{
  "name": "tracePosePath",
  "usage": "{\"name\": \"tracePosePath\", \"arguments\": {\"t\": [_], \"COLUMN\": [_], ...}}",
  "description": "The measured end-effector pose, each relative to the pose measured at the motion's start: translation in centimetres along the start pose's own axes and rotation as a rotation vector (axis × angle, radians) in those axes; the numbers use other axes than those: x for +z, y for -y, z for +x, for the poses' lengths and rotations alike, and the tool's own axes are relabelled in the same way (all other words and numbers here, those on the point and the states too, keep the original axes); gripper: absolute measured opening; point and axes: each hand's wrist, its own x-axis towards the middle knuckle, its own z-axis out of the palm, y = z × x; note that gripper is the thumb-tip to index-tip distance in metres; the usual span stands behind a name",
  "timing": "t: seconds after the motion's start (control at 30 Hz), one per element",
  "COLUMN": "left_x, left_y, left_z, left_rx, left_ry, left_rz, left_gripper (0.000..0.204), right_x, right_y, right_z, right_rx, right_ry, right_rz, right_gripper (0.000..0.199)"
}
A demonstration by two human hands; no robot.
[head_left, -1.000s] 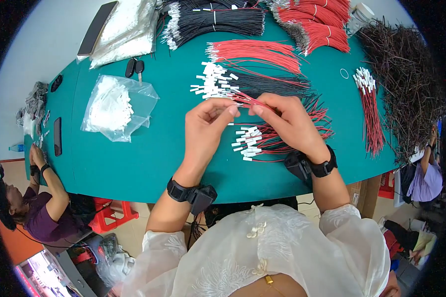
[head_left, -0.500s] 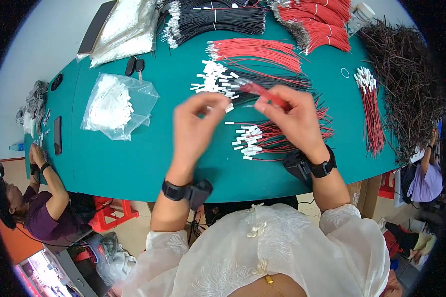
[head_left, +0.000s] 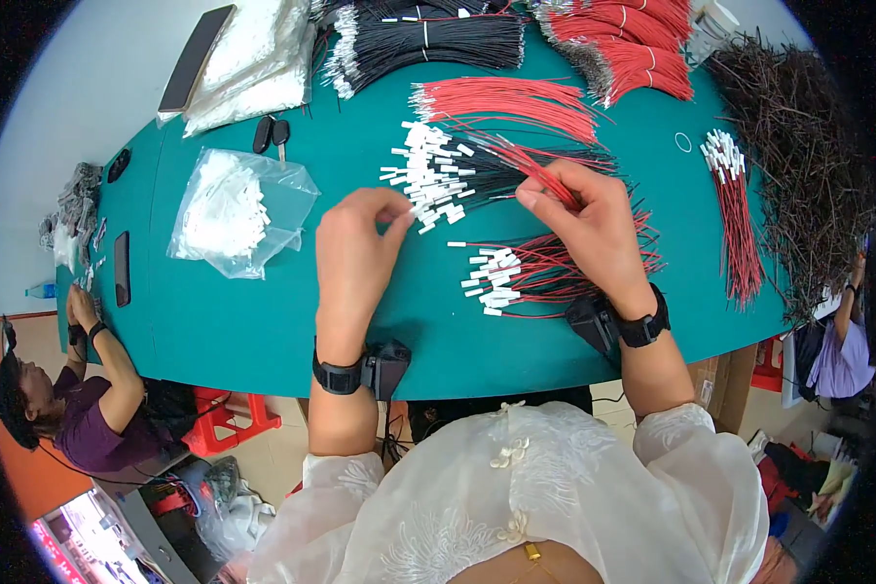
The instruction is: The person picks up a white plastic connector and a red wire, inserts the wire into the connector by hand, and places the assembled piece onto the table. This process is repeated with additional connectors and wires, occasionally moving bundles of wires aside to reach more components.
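Observation:
My right hand (head_left: 589,229) is closed around a small bunch of red wires (head_left: 545,175), whose free ends point up and left over the black wires. At the left edge of a pile of white connectors (head_left: 430,170), my left hand (head_left: 350,258) has thumb and forefinger pinched together; whatever lies between the fingertips is too small to make out. Black wires (head_left: 526,170) run rightward from that pile. Below them, red and black wires with white connectors (head_left: 496,277) lie beside my right hand. Loose red wires (head_left: 506,105) are laid out beyond.
A clear bag of white connectors (head_left: 226,209) lies left, with keys (head_left: 280,136) behind it. Tied black bundles (head_left: 448,44) and red bundles (head_left: 633,49) line the back. Finished-looking red wires (head_left: 735,214) and a dark wire heap (head_left: 798,165) lie right. A co-worker (head_left: 97,409) sits left.
My left hand has moved left and slightly down, away from my right hand. The red wires in my right hand, blurred before, now show as separate strands.

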Motion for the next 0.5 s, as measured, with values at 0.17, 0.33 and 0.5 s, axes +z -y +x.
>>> {"name": "tracePosePath", "arguments": {"t": [0.17, 0.33, 0.5], "left_x": [0.2, 1.5, 2.1], "left_y": [-1.2, -0.7, -1.2], "left_z": [-0.1, -0.3, -0.3], "left_rx": [-0.226, -0.273, -0.284], "left_ry": [0.123, 0.202, 0.140], "left_rz": [-0.965, -1.151, -1.187], "left_gripper": [0.013, 0.015, 0.013], "right_x": [-0.1, 0.1, 0.3], "right_y": [0.6, 1.2, 1.0], "right_z": [-0.4, -0.7, -0.7], "right_rx": [-0.018, -0.008, -0.009], "right_ry": [-0.034, -0.004, -0.016], "right_rz": [0.080, 0.108, 0.099], "right_gripper": [0.009, 0.009, 0.010]}}
